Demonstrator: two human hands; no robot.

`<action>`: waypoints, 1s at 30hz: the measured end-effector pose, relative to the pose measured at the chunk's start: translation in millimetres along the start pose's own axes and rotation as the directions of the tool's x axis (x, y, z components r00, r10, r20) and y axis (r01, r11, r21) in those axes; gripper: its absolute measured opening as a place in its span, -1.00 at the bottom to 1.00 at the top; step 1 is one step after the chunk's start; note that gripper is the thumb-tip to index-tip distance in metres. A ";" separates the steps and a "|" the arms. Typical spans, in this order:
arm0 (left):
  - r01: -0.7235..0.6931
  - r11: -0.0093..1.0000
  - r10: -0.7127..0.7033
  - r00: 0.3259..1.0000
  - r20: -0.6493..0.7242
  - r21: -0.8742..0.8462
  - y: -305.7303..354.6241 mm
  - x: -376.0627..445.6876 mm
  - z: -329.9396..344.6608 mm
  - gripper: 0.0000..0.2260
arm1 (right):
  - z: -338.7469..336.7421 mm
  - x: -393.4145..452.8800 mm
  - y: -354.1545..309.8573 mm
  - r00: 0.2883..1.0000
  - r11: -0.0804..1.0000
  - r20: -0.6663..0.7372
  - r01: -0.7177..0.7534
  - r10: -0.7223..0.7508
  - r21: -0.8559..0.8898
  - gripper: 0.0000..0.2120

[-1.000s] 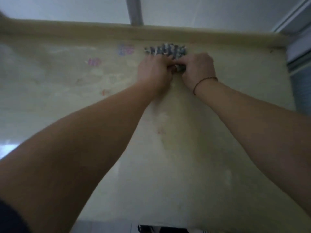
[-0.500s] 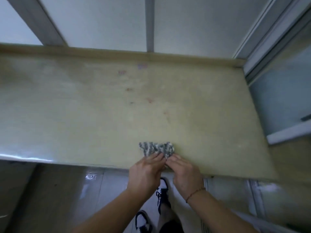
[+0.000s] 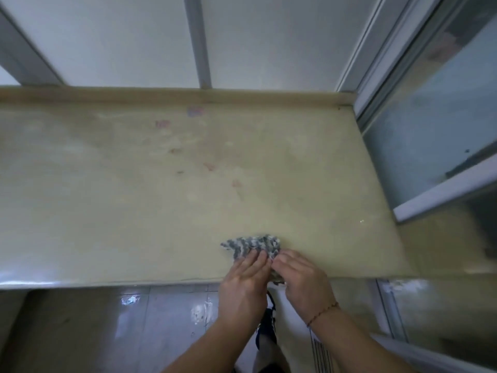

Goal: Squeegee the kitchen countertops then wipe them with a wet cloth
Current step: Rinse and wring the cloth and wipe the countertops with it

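Pressing down near the front edge of the countertop (image 3: 107,200), both hands are seen on the grey-and-white cloth (image 3: 251,244). The left hand (image 3: 243,289) is laid with fingers straight and close together on the cloth's near side; the right hand (image 3: 304,281) is set beside it, fingertips bent down onto the cloth's right corner, whether pinching or only pressing cannot be told.

Change noted: a second ago the cloth was held at the back of the counter, against the raised lip (image 3: 242,96); half a second ago it had been drawn to the front edge, and little has shifted since. One back-to-front pass is judged complete; the squeegee is not in view, so the wiping stage is judged under way.

Faint pink and purple marks (image 3: 193,111) remain toward the back, left of the strip wiped. More passes are probably needed.

No brand, label or legible writing is seen.
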State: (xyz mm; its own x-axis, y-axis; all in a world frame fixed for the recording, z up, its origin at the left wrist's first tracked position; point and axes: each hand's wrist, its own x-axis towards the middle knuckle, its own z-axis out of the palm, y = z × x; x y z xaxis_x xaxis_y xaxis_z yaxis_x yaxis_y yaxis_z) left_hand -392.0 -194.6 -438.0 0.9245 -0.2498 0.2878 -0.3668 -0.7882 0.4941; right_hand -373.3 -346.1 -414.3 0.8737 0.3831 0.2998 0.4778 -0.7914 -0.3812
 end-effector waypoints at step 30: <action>0.172 0.960 -0.177 0.984 0.002 0.220 -51.6 445.8 117.6 -0.75 | -15.0 332.4 285.4 0.962 0.964 -0.069 -0.264 0.265 0.024 -0.49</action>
State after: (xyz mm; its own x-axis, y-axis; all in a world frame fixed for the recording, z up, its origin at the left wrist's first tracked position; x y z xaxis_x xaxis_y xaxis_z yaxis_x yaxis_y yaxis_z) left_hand 51.3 -331.4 -431.6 0.9750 -0.1079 0.1940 -0.1706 -0.9235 0.3436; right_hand 52.1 -451.8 -410.4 0.9606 0.1260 0.2477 0.2325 -0.8527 -0.4679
